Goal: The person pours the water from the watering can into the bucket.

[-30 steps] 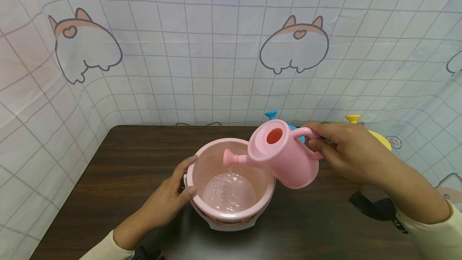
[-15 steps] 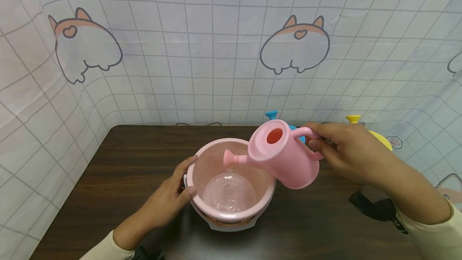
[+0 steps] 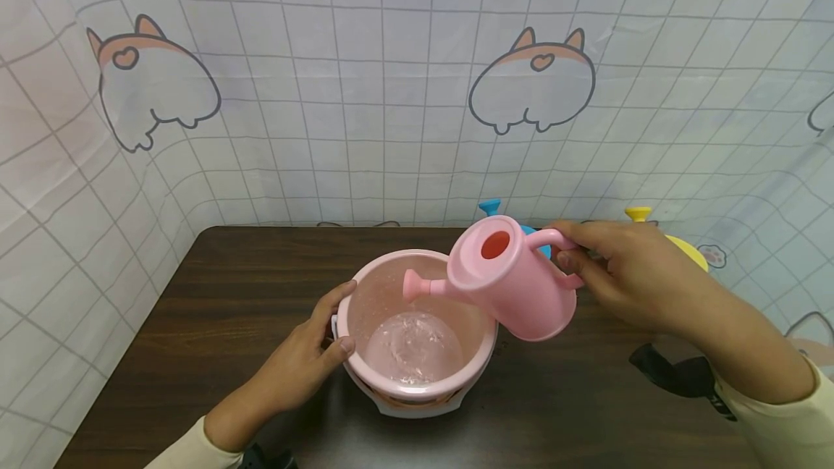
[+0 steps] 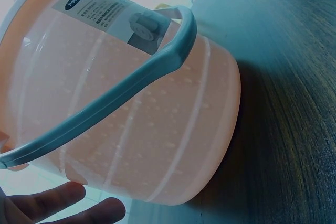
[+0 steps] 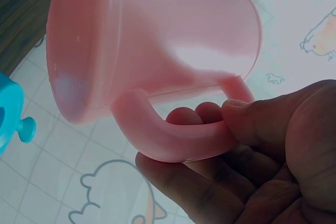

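Note:
In the head view a pale pink bucket (image 3: 374,273) stands on the table, with rippling water (image 3: 413,349) at its bottom. My left hand (image 3: 296,360) holds the bucket's left rim, index finger and thumb spread along it; two other fingers (image 4: 100,213) stretch beside the wall in the left wrist view. Above the bucket's right side hangs a pink watering can (image 3: 515,295), tipped left with its spout rose (image 3: 413,285) over the opening. My right hand (image 3: 625,273) grips its handle (image 5: 173,140), fingers and thumb closed round the loop.
Behind the pink can stands a blue watering can (image 3: 490,207), mostly hidden. A yellow one (image 3: 687,252) is partly covered by the right hand. The bucket's grey-blue bail handle (image 4: 105,106) hangs against its side. A tiled-print cloth (image 3: 391,93) backs the dark wooden table (image 3: 260,259).
The ripples on the water in the bucket shift from frame to frame. Both hands, the bucket and the pink watering can keep their places.

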